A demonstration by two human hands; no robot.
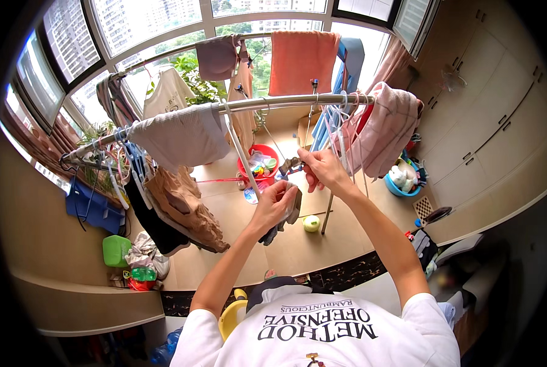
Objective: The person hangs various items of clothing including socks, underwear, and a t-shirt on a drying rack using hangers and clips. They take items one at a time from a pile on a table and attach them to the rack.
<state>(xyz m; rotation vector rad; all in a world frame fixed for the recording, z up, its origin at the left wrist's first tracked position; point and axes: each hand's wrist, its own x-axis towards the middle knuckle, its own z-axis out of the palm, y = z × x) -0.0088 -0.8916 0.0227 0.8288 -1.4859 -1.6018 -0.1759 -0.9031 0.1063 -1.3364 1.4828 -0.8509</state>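
Note:
Below the front rail of a metal drying rack (250,104), both of my hands are raised before my chest. Bunched dark and grey-brown cloth (294,208) hangs from my left hand (273,205), its fingers closed on the cloth's upper end. My right hand (325,172) is a little higher and to the right, its thumb and forefinger pinched together beside a small clip hanger (291,169); whether it grips part of that hanger I cannot tell. A grey ribbed towel (181,135) drapes over the rail to the left, and a pink checked towel (381,133) hangs at its right end.
Brown garments (186,206) hang left of my left arm. Beyond my hands a red basin (260,163) stands on the floor, with a pale green ball (311,223) nearer. A blue basin (402,181) holds items by the cabinets (484,105). A yellow plastic object (232,319) is near my body.

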